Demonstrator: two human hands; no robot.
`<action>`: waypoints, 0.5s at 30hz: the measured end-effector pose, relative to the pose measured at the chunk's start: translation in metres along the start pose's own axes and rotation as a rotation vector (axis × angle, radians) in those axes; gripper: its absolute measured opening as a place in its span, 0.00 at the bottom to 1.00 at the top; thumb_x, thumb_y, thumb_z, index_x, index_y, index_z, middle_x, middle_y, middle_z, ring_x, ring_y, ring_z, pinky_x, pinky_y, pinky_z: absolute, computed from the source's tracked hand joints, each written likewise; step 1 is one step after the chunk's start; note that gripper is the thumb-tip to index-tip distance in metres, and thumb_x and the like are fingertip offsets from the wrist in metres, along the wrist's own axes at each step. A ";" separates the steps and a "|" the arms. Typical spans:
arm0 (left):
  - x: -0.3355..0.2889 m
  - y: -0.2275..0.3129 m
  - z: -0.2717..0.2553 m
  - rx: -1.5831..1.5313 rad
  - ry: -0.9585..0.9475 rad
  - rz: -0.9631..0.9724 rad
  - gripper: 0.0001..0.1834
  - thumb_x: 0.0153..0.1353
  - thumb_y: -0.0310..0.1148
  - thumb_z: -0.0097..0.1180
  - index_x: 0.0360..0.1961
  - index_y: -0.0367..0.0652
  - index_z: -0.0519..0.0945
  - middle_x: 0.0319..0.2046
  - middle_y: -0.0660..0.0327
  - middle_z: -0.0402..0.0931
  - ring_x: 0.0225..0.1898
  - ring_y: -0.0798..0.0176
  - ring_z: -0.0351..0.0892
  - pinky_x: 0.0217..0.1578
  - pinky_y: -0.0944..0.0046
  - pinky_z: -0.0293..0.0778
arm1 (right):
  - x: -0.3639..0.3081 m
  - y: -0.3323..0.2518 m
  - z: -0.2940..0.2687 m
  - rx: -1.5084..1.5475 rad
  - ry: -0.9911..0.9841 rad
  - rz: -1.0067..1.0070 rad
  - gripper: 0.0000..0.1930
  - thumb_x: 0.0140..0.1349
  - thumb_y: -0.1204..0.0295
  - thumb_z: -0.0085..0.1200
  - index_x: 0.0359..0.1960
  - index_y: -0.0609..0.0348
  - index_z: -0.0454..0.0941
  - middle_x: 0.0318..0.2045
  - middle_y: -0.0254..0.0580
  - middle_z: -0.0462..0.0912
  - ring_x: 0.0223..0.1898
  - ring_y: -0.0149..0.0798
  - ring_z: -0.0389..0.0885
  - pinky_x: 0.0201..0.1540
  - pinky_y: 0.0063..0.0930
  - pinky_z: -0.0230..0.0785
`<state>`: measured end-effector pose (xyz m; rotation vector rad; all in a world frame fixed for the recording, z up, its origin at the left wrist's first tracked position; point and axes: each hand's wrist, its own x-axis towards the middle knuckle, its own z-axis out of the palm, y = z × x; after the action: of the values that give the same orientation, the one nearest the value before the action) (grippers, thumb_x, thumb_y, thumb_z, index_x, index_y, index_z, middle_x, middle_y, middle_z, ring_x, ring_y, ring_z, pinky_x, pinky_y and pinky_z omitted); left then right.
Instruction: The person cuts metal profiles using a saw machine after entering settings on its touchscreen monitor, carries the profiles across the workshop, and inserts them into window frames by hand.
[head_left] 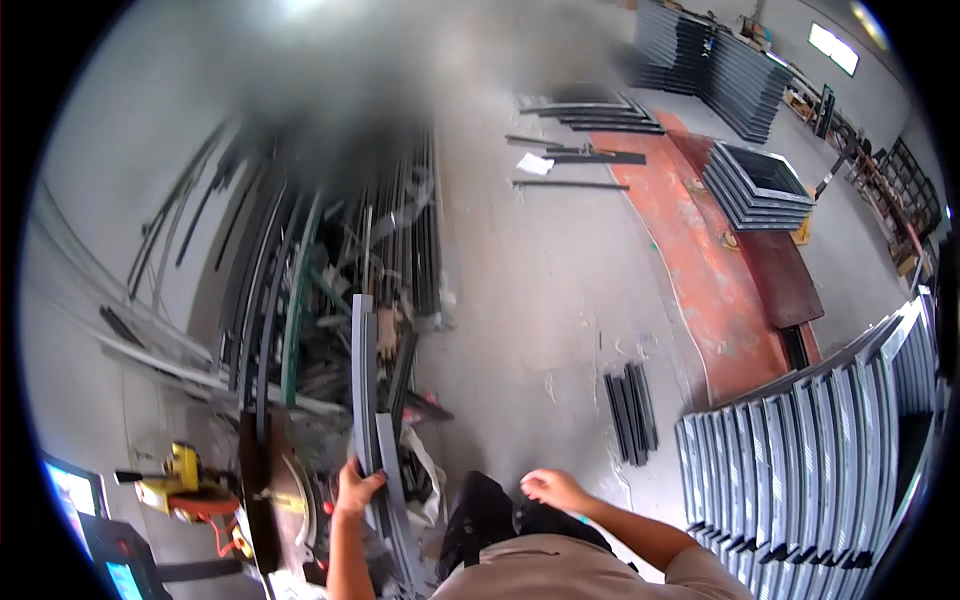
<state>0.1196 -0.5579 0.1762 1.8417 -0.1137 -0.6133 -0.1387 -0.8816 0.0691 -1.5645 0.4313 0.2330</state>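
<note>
My left hand (355,490) is closed round the edge of long grey metal profiles (363,400), its thumb lying across them. These profiles stand lengthwise at my left side, and a shorter grey profile (392,480) leans alongside. In front of my right thigh hangs my right hand (558,490), its fingers loosely curled with nothing visible in them.
Left of me stands a yellow-and-orange power saw (185,485), with a screen (75,495) beyond it. Racked bars (270,290) and offcuts lie ahead-left. Dark strips (630,415) rest on the floor. Stacked grey frames (790,460) stand at right, near a red mat (690,270).
</note>
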 end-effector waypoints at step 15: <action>0.392 0.334 0.267 -0.675 -0.233 0.439 0.24 0.54 0.37 0.69 0.47 0.38 0.74 0.39 0.57 0.80 0.38 0.60 0.81 0.42 0.59 0.79 | 0.294 -0.257 -0.234 -0.031 0.205 -0.474 0.34 0.57 0.62 0.67 0.62 0.61 0.67 0.40 0.43 0.84 0.41 0.34 0.81 0.49 0.34 0.72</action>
<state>0.4058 -1.0514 0.2790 1.0434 -0.4032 -0.4731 0.2053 -1.1523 0.1943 -1.6792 0.2045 -0.2883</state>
